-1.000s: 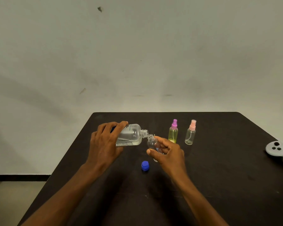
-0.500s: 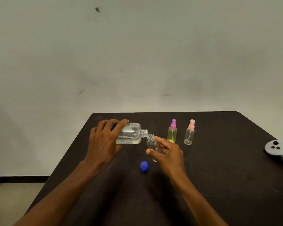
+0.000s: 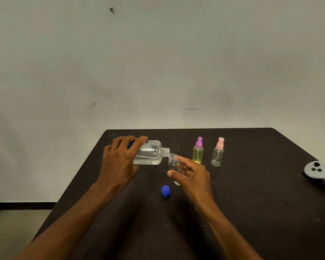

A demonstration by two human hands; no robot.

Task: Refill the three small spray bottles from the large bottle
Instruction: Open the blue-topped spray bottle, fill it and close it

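My left hand (image 3: 118, 162) grips the large clear bottle (image 3: 151, 152), tipped on its side with its open neck pointing right. Its mouth touches the mouth of a small clear bottle (image 3: 173, 164) without a spray top, held tilted in my right hand (image 3: 192, 176). A blue cap (image 3: 165, 191) lies on the dark table (image 3: 261, 212) just in front of the hands. Two other small spray bottles stand upright behind: a yellow-green one with a purple top (image 3: 198, 152) and a clear one with a pink top (image 3: 218, 152).
A grey game controller (image 3: 319, 171) lies at the table's right edge. The table's left edge drops to a pale floor (image 3: 13, 228). A plain white wall stands behind the table.
The large bottle has tipped a little further, its neck lower and meeting the small bottle's mouth. Both hands have barely shifted.
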